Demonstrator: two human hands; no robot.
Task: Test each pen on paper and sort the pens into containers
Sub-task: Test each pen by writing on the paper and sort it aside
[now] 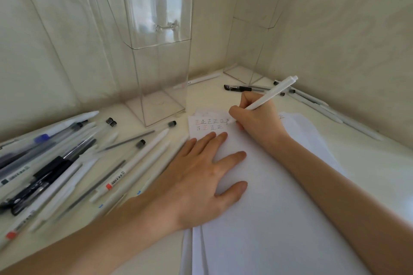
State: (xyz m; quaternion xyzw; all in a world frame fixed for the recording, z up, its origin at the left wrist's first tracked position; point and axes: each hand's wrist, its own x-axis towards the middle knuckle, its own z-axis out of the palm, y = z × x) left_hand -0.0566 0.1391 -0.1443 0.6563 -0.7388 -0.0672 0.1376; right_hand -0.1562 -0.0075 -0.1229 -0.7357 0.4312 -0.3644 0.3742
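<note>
My right hand [257, 118] grips a white click pen [274, 91] with its tip down on the white paper [279, 196], at the end of two rows of small written characters [212, 124]. My left hand [205, 174] lies flat on the paper with its fingers spread, just below the writing. A large pile of pens [67, 158] covers the table to the left. Two tall clear containers stand behind: one [156, 51] at centre left, one [252, 29] in the far right corner. Both look empty.
A few more pens [312, 100] lie along the wall at the right, beyond my right hand. One white pen [196, 81] lies between the two containers. Cream walls close in the table at the back and right.
</note>
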